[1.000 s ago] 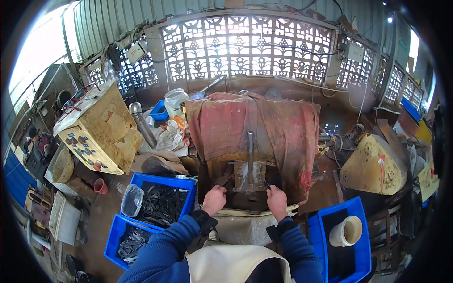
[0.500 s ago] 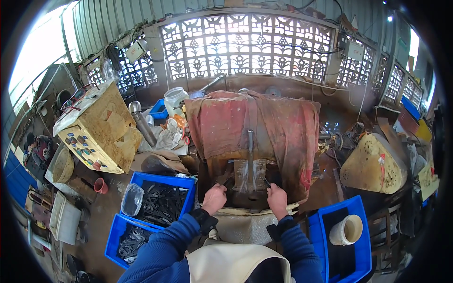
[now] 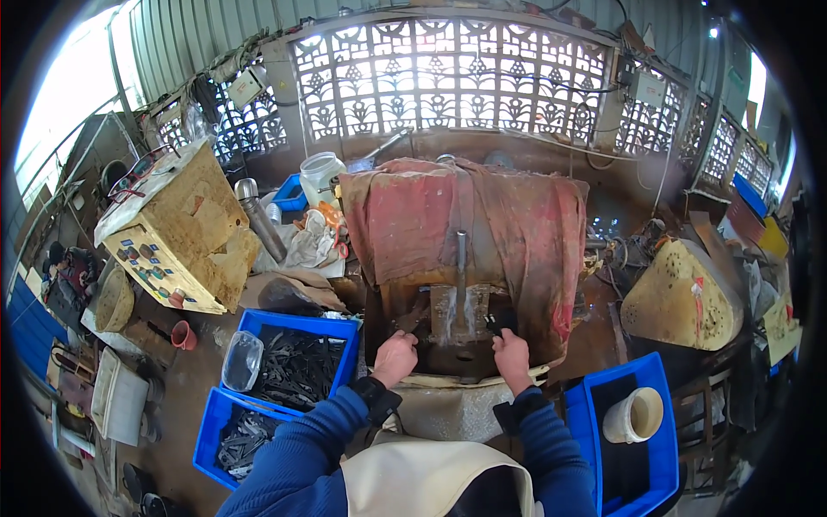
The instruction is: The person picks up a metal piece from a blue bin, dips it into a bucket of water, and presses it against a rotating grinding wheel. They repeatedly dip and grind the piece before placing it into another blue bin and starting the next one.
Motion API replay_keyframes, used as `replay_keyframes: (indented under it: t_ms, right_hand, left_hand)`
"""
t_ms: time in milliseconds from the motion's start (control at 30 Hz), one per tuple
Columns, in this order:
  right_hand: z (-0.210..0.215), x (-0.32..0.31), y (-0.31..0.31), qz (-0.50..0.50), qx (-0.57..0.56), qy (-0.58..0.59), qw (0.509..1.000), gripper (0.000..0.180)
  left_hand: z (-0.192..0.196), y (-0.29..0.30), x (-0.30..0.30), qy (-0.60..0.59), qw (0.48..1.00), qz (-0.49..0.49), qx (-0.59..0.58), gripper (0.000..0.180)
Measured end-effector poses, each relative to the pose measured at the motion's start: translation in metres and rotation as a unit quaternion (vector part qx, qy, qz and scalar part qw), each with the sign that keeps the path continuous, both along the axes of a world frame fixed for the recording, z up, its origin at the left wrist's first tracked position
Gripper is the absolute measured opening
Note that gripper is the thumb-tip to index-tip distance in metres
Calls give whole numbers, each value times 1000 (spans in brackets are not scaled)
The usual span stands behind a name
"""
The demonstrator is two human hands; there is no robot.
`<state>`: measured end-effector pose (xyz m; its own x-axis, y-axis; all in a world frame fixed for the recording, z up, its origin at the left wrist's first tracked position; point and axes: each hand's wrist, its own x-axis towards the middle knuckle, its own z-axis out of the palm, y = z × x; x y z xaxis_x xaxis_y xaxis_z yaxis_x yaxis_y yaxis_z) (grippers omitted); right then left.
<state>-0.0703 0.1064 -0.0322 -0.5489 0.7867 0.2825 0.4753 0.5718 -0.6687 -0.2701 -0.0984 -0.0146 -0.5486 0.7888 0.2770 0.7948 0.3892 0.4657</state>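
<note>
Both of my hands reach into the dark opening of a machine draped in a stained red cloth (image 3: 405, 220). My left hand (image 3: 395, 358) is closed round a thin dark strip (image 3: 417, 322) that points up toward the wet grey-brown block (image 3: 448, 314) in the middle of the opening. On the block's other side, my right hand (image 3: 512, 355) is closed on a small dark piece (image 3: 493, 326), its shape partly hidden by the fingers. Water runs down beside the block, below an upright metal pipe (image 3: 461, 254). Whether either piece touches the block I cannot tell.
Left of me, a blue bin (image 3: 349, 362) holds dark flat metal strips and a clear plastic tub (image 3: 242, 362); another blue bin (image 3: 202, 444) holds more strips. A blue crate (image 3: 659, 379) with a cream bucket (image 3: 633, 416) stands right. Beyond are a yellowed control box (image 3: 194, 233) and a jar (image 3: 320, 177).
Both hands have shifted slightly to the right, the right hand a little more. The piece in the right hand now sits slightly higher and tilts differently. Both hands keep their hold.
</note>
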Motion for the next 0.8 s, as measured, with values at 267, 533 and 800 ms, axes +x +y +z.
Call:
replay_keyframes:
  t_ms: [267,533,800]
  right_hand:
    - [109,-78,31,-10,38,93,995,32]
    - [166,-164,43,-41,97,86,991,38]
    - [163,-185,50,5,174,-20,984,27]
  left_hand:
    - [-9,-1,-7,-11,1000,8,-12,15]
    - [4,2,-1,-31,999,6,-18,16]
    - [3,2,-5,-34,999,-15,-1,16]
